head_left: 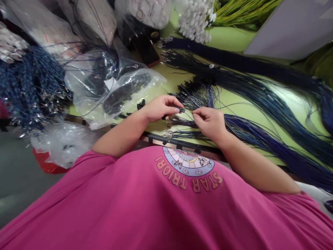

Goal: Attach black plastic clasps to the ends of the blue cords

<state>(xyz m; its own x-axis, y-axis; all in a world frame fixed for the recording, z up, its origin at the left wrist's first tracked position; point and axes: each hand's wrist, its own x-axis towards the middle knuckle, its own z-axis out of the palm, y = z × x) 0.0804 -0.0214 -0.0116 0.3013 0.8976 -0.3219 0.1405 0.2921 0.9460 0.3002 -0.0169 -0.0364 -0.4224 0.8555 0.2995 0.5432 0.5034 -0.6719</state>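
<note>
Between thumb and forefinger, my left hand [164, 108] pinches a small black connector [181, 109]. Just to its right, my right hand [210, 122] is closed in a pinch on a thin wire [193, 112], its tip pointing at the connector. A small gap seems to lie between them, though the fine detail is blurred. Behind the hands is a bunch of blue wires [205, 95] with black connectors [186, 88] on their ends. A further bundle of dark blue wires [247, 130] with bare metal ends runs beneath my right hand and forearm.
A clear plastic bag [130, 86] of black connectors lies open on the left. A phone [145, 50] rests behind it. Long dark wire bundles [241, 78] stretch to the right. White connectors [195, 21] and yellow wires [241, 12] sit at the back. Blue wires [33, 80] hang at the left.
</note>
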